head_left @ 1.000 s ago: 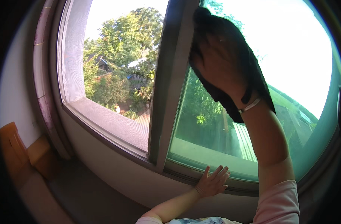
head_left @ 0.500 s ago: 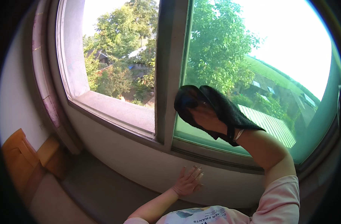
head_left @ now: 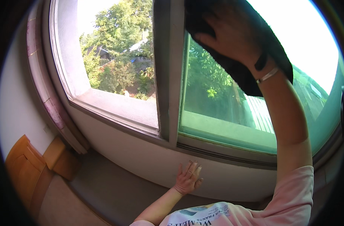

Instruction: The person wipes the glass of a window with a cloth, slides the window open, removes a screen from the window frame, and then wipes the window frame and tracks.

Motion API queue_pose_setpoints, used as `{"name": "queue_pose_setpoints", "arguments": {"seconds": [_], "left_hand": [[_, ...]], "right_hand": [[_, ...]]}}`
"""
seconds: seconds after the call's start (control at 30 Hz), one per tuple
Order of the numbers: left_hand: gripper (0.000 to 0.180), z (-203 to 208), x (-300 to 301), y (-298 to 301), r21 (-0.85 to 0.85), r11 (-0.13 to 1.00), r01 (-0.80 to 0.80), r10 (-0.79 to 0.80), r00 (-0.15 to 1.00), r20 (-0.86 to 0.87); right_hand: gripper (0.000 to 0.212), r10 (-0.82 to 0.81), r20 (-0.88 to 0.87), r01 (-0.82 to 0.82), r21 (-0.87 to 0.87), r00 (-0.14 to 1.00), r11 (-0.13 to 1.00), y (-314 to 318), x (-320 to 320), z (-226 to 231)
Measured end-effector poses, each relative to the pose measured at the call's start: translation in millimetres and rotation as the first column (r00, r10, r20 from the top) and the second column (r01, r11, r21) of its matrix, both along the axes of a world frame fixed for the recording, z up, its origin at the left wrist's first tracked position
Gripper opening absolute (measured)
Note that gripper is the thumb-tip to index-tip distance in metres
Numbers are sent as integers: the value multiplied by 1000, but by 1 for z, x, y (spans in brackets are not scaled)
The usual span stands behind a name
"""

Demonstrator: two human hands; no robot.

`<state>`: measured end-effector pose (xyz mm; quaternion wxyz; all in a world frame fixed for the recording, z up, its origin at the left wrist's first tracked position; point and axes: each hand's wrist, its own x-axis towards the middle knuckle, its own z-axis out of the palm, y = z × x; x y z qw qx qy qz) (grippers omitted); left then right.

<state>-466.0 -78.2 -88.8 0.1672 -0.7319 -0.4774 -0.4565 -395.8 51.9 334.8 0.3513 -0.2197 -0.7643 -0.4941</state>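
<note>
My right hand (head_left: 234, 41) is raised high on the green-tinted window pane (head_left: 221, 122), gripping a dark cloth (head_left: 279, 56) held to the glass. The cloth is partly behind the hand and hangs past the wrist, which wears a bracelet (head_left: 268, 75). Some of the fingertips are lost in the dark fabric near the upper edge. Lower down, my left hand (head_left: 187, 179) has its fingers spread in front of the white wall (head_left: 149, 158) under the sill. Whether its palm touches the wall I cannot tell.
Left of the grey window post (head_left: 174, 75) is a screened opening with trees (head_left: 115, 34) beyond. A pinkish curtain (head_left: 42, 86) hangs at the left. Wooden furniture (head_left: 25, 162) stands low on the left, and a window track (head_left: 224, 152) runs beneath the pane.
My right hand and the cloth have moved upward over the pane, and the arm is straighter. The left hand has shifted little and stays spread.
</note>
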Motion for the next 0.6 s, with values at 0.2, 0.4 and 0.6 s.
{"name": "queue_pose_setpoints", "arguments": {"seconds": [0.2,0.4,0.6], "left_hand": [[42,16,-1,-11,-6,999,-47,47,997,66],[45,17,1,-21,-100,994,-35,43,996,79],[45,31,1,-13,-55,992,-109,112,992,51]], "right_hand": [[58,373,29,-298,-545,927,784,36,-5,-206],[33,322,-15,-170,-872,946,458,46,-12,-249],[34,353,-84,-198,-932,932,302,28,2,-246]]}}
